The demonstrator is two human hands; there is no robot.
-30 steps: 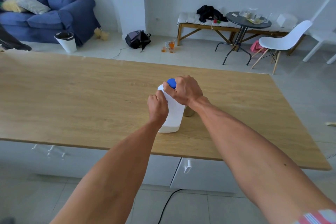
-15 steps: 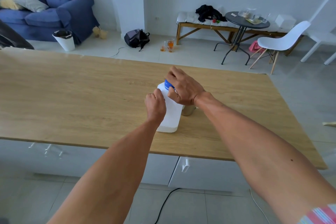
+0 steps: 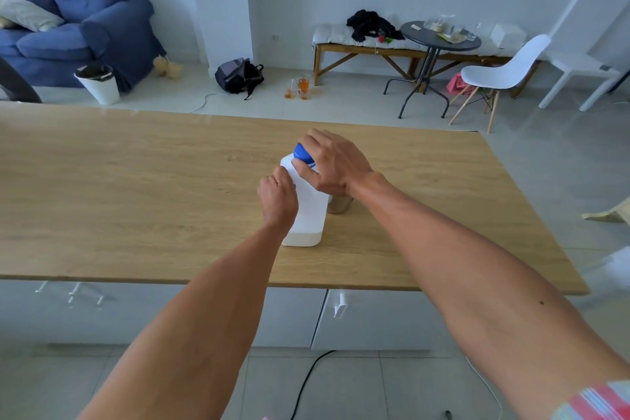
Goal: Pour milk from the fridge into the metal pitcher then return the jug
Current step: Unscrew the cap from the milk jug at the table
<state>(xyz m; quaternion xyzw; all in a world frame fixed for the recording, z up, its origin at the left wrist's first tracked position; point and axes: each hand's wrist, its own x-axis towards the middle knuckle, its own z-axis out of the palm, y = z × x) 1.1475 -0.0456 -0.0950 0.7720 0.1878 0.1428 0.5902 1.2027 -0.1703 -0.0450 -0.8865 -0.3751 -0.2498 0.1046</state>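
Note:
A white plastic milk jug [image 3: 308, 215] stands upright on the wooden table [image 3: 136, 187], with a low band of milk at its bottom. My left hand [image 3: 278, 199] is wrapped around the jug's handle side. My right hand [image 3: 332, 164] grips the blue cap [image 3: 302, 153] on top with thumb and fingers. Just behind the jug to the right, a metal pitcher [image 3: 339, 204] shows only in part, hidden by the jug and my right wrist.
The table's near edge runs above white drawers [image 3: 375, 317]. Beyond the table are a blue sofa [image 3: 78, 27], a white bin [image 3: 99, 83], a backpack [image 3: 238, 77], a round table [image 3: 439, 41] and a white chair [image 3: 504, 72]. A black cable [image 3: 306, 382] lies on the floor.
My right hand has shifted its grip around the blue cap, fingers spreading then closing on it again. My left hand stays on the jug, which has not moved.

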